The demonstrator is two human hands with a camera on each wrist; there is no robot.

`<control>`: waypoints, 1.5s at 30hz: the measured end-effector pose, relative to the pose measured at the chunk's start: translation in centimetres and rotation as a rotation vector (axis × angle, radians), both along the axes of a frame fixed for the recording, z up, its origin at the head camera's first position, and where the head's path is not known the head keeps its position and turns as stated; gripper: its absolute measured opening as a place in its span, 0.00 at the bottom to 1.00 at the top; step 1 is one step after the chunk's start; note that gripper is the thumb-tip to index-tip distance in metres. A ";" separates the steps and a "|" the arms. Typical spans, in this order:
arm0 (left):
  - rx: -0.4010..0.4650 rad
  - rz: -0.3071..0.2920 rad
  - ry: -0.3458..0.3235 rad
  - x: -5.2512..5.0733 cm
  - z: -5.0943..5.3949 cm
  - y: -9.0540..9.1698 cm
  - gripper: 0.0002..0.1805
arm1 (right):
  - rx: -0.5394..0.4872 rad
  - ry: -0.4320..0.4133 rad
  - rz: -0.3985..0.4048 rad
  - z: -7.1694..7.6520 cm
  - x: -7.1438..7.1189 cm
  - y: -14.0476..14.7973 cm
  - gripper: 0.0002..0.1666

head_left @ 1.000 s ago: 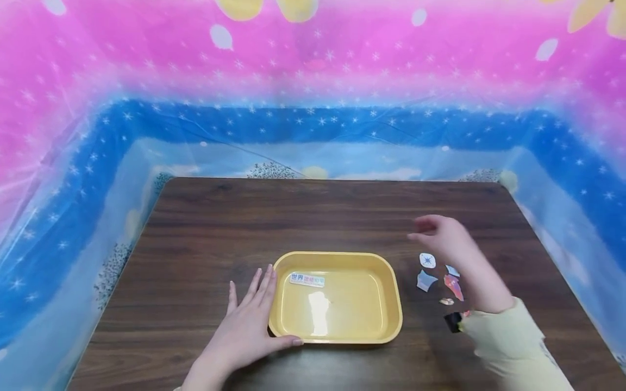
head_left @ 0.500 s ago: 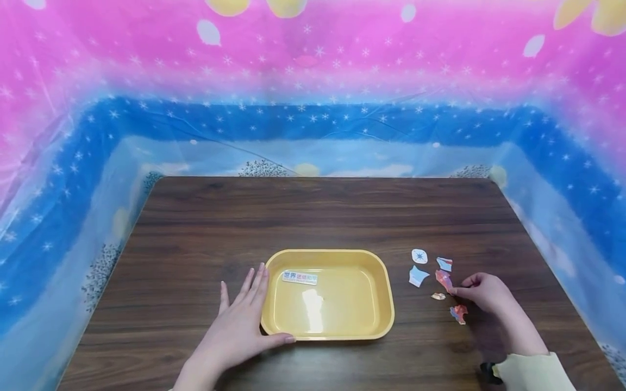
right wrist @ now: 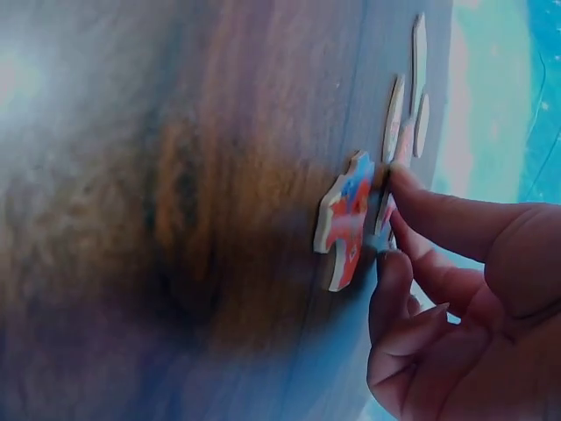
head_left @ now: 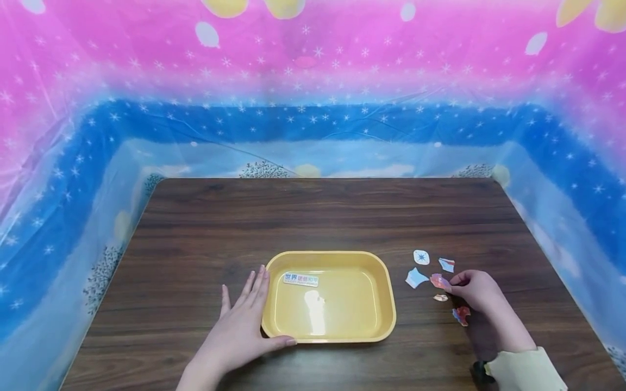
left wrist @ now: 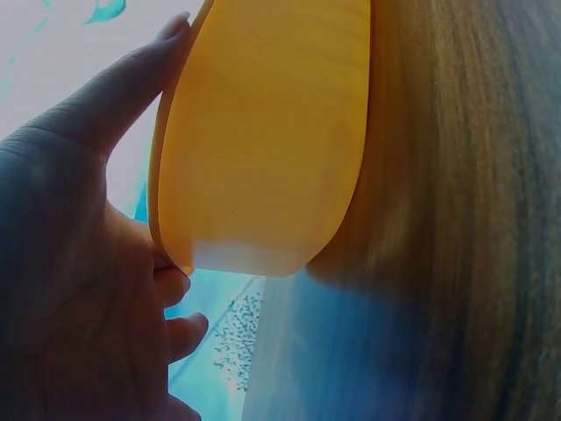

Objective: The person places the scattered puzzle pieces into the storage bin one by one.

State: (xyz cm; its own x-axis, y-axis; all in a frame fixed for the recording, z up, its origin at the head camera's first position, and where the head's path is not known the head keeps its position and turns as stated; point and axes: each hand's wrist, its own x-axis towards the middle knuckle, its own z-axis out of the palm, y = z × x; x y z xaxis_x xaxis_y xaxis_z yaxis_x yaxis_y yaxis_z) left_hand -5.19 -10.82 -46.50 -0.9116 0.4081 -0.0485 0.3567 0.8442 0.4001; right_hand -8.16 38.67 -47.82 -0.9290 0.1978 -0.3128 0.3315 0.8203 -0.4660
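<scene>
A yellow tray (head_left: pixel 329 338) with a small lettered label (head_left: pixel 300 279) in it stands on the table. My left hand (head_left: pixel 239 331) rests along its left side, fingers straight, thumb at the near rim; the left wrist view shows the hand (left wrist: pixel 88 219) against the tray wall (left wrist: pixel 263 132). On the right, my right hand (head_left: pixel 476 290) pinches a red piece (head_left: pixel 439 281) between thumb and fingers, beside a pale blue piece (head_left: pixel 416 278). In the right wrist view the hand (right wrist: pixel 465 298) is near a red and blue piece (right wrist: pixel 346 224).
Around the right hand lie a white piece with a blue star (head_left: pixel 421 257), a blue and red piece (head_left: pixel 446 264), a small tan piece (head_left: pixel 440 297) and a red and blue piece (head_left: pixel 461 315). Patterned cloth (head_left: pixel 313 125) hangs behind the brown table (head_left: pixel 313 212).
My right hand came down from above the pieces to the red one, which has since turned and shifted left towards the pale blue piece. The left hand stays at the tray.
</scene>
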 end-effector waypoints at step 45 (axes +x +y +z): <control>0.010 0.006 -0.050 0.1 -0.1 -0.3 0.74 | 0.021 0.193 0.329 5.5 -2.8 -20.6 0.09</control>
State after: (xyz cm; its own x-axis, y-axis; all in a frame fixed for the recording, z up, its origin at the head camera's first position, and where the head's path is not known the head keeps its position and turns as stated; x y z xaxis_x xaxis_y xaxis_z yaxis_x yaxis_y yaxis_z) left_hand -5.12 -11.08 -46.55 -0.9106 0.4034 -0.0895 0.3312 0.8421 0.4257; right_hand -10.92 18.06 -42.35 -0.9854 -0.1160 -0.1247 -0.0431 0.8782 -0.4763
